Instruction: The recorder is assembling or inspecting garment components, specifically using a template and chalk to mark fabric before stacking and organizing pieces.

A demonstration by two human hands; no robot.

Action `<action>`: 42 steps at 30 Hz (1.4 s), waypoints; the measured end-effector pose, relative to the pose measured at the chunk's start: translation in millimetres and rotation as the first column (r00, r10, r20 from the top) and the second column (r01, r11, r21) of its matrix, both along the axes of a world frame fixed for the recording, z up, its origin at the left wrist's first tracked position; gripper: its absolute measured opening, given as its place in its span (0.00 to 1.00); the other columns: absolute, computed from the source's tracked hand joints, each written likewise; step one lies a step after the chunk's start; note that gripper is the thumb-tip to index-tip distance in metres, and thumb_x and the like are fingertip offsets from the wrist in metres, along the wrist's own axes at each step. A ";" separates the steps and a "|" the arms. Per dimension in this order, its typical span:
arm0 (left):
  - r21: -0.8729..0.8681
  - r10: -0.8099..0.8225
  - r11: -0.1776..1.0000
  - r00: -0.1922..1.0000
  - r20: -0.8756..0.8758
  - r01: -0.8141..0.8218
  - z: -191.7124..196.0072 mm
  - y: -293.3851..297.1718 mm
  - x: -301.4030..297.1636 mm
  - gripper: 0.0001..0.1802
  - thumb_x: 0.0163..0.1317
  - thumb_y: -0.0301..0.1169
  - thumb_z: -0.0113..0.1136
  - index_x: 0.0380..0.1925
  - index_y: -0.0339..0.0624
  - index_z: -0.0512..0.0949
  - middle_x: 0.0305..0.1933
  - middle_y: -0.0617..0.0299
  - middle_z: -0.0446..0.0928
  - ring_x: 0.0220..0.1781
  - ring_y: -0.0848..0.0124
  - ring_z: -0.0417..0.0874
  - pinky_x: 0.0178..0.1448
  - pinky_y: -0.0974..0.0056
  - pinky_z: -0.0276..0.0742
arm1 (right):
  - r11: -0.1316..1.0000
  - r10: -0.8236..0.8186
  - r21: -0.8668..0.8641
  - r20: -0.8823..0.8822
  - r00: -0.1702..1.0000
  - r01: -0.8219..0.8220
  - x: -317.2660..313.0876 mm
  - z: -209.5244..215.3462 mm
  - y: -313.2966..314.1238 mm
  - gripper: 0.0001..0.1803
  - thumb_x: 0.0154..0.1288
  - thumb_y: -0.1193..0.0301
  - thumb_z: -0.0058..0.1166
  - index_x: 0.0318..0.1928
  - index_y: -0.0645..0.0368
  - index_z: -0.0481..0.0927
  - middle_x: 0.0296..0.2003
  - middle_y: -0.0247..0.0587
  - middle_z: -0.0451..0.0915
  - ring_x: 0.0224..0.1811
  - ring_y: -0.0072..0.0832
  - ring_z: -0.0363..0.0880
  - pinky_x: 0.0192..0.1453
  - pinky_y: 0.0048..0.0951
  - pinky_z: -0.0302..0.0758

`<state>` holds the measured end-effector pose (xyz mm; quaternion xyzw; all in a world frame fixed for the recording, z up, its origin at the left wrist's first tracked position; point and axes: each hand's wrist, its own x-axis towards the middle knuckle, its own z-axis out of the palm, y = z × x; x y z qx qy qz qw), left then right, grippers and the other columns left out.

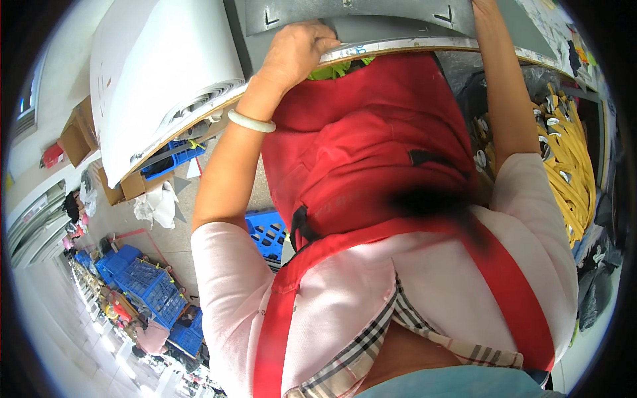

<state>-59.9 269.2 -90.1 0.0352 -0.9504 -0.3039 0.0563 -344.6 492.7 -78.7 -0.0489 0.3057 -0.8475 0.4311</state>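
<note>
A grey sheet (371, 21) with black corner marks lies bowed across the work table, its near edge close to the table rim (411, 45). At that sheet's left corner my left hand (302, 52) is closed, fingers curled at its near edge, with the fingertips partly hidden. A pale bangle circles my left wrist. My right hand (486, 6) reaches to the sheet's right end. The top of the picture cuts off its fingers, so its grip is out of sight. Darker grey material (391, 32) shows beneath the marked sheet.
A large white roll of sheeting (166, 66) lies at the table's left. Yellow straps (564, 159) hang in a bundle at the right, beside black plastic bags (594, 292). Cardboard boxes (79, 136), blue crates (149, 282) and a blue basket (267, 232) stand lower on the left.
</note>
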 end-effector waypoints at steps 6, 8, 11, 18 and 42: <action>0.003 -0.015 1.000 1.000 0.017 0.015 1.1 1.1 -1.5 0.12 0.60 0.34 0.70 0.41 0.42 0.87 0.44 0.53 0.86 0.45 0.49 0.85 0.52 0.53 0.81 | 0.910 -0.203 0.259 -0.401 0.893 0.323 9.3 6.5 1.9 0.24 0.71 0.59 0.64 0.62 0.54 0.79 0.50 0.36 0.85 0.48 0.26 0.84 0.53 0.29 0.81; 0.058 0.003 0.998 0.999 0.042 -0.005 0.8 -0.5 -1.4 0.10 0.61 0.31 0.72 0.39 0.37 0.86 0.40 0.56 0.85 0.37 0.61 0.85 0.46 0.62 0.81 | 0.910 -0.207 0.256 -0.399 0.893 0.326 4.0 3.3 5.7 0.23 0.71 0.59 0.64 0.62 0.54 0.79 0.49 0.35 0.85 0.48 0.26 0.84 0.53 0.29 0.81; 0.080 -0.076 0.994 0.997 -0.022 0.078 -1.6 -7.7 -4.0 0.09 0.62 0.29 0.71 0.39 0.36 0.87 0.39 0.56 0.84 0.37 0.61 0.84 0.46 0.63 0.81 | 0.895 0.360 -0.399 0.383 0.851 -0.199 -3.4 0.6 11.5 0.22 0.71 0.60 0.64 0.60 0.54 0.79 0.49 0.36 0.85 0.47 0.26 0.85 0.51 0.30 0.82; 0.034 -0.102 0.994 0.993 -0.051 0.104 -3.1 -11.5 -0.4 0.07 0.64 0.28 0.69 0.39 0.36 0.87 0.39 0.57 0.84 0.37 0.63 0.85 0.46 0.64 0.80 | 0.950 -0.202 0.170 -0.313 0.928 0.264 25.7 10.0 -4.3 0.20 0.72 0.62 0.64 0.60 0.54 0.79 0.48 0.36 0.86 0.46 0.28 0.86 0.51 0.31 0.83; -0.288 -0.160 0.950 0.981 -0.111 0.123 8.6 7.9 26.6 0.24 0.57 0.20 0.62 0.57 0.40 0.77 0.57 0.48 0.77 0.58 0.45 0.78 0.61 0.51 0.77 | 0.995 -0.093 0.005 -0.162 0.982 0.095 -39.1 -10.2 34.7 0.27 0.73 0.55 0.61 0.65 0.56 0.76 0.51 0.37 0.84 0.49 0.26 0.83 0.56 0.29 0.79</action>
